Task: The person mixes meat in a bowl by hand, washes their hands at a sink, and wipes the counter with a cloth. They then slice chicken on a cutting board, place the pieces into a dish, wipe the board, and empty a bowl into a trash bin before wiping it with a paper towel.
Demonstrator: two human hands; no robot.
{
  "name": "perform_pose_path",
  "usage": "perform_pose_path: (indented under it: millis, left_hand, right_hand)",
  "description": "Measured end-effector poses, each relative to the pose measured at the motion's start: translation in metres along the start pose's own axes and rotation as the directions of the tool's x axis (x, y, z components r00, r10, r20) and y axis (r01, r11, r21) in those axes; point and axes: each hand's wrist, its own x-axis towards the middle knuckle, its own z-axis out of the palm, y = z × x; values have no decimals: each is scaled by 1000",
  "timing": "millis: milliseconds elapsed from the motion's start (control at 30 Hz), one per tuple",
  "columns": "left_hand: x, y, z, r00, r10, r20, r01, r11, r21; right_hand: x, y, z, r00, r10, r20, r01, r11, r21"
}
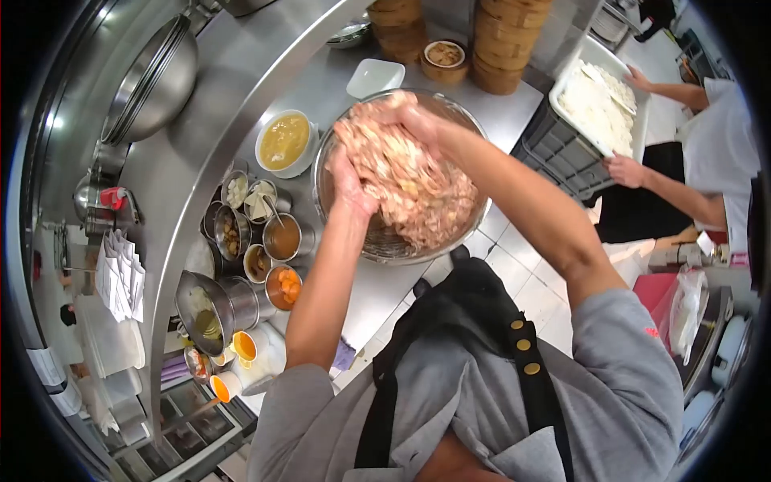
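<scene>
Restaurant kitchen: stainless counter (514, 108), bamboo steamer stacks (506, 40) beyond right hand (414, 120), steel condiment pots (257, 233) left of left hand (349, 186), co-worker's tray (572, 71) right.

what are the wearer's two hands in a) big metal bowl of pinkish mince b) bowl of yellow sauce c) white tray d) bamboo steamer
a: the left hand and right hand both press into the pinkish mince inside the metal bowl.

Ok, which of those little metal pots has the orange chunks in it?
The pot of orange chunks nearest you in the cluster, directly below the pot of brown liquid in the head view; the others hold pale, brown or dark contents.
</scene>
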Motion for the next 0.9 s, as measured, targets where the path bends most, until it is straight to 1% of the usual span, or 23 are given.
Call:
perform_pose_path:
  millis: [67,133,167,200,233,267,300,333,367,400,433,467,500,533,567,600,667,733,767,800,833,867,900]
  left_hand:
    - [-17,16,26,999,51,18,-53,991,120]
    - [-38,32,56,1000,14,-12,-11,986,164]
    - [-40,40,55,998,12,64,-22,987,159]
    - [-39,42,43,996,7,85,-21,986,166]
    - [-34,39,16,998,6,56,-24,942,334]
    - [-25,34,-2,999,11,44,-28,908,418]
    - [-16,29,-21,999,16,32,-29,867,498]
    - [-13,21,-40,994,-91,-55,104,736,669]
    - [-12,11,-61,971,-177,-163,235,560,794]
    - [-1,9,-85,973,-174,-153,225,551,804]
    - [15,11,-109,994,-70,-87,98,173,980]
    - [10,18,-94,997,-32,-73,72,-13,997]
    - [5,26,-79,998,7,-58,58,-201,978]
    - [7,31,-71,997,1,-77,75,-196,978]
    - [19,38,-63,996,70,-59,76,-267,961]
    - [36,45,-58,990,137,-29,74,-340,938]
    - [86,51,-92,987,157,27,22,-301,954]
    - [106,27,-115,988,147,40,-2,-252,968]
    - [107,24,-119,974,-70,-214,214,-10,977]
    - [122,32,-107,882,-301,-362,426,180,887]
    - [154,24,-147,843,-417,-339,441,176,880]
    - [161,21,-149,844,-436,-313,425,184,886]
    - [162,16,-145,845,-448,-293,412,194,890]
  right_hand:
    - [-31,-29,32,994,-97,40,99,993,-65]
    - [-36,-35,45,975,-209,-79,200,974,-111]
    - [-39,-39,49,942,-288,-172,226,923,-310]
    - [-44,-45,51,892,-380,-245,219,837,-501]
    - [-64,-41,62,753,-602,-266,266,648,-714]
    - [-72,-31,60,677,-714,-179,253,453,-855]
    - [-66,-13,50,746,-660,-81,155,291,-944]
    - [-44,14,28,900,-434,-21,31,111,-993]
    - [-21,46,2,989,-145,-14,-21,-49,-999]
    - [-25,67,-5,987,-123,-99,-117,-144,-983]
    - [-36,81,-6,957,-223,-188,-207,-64,-976]
    - [-47,95,-7,907,-319,-273,-278,32,-960]
    - [-60,105,0,794,-462,-395,-268,317,-910]
    - [-75,107,14,803,-444,-397,-272,320,-908]
    - [-93,98,28,698,-347,-626,-133,797,-590]
    - [-101,93,35,625,-128,-770,99,991,-84]
    - [-88,109,15,683,-88,-725,174,984,45]
    - [-77,134,-6,629,78,-774,86,982,169]
    - [-68,133,-9,605,247,-757,84,926,369]
    - [-56,140,-12,607,240,-758,98,923,371]
    - [-38,157,-17,562,206,-801,253,880,403]
    - [-14,175,-27,519,176,-836,396,818,417]
    - [-5,163,-22,642,135,-755,507,664,550]
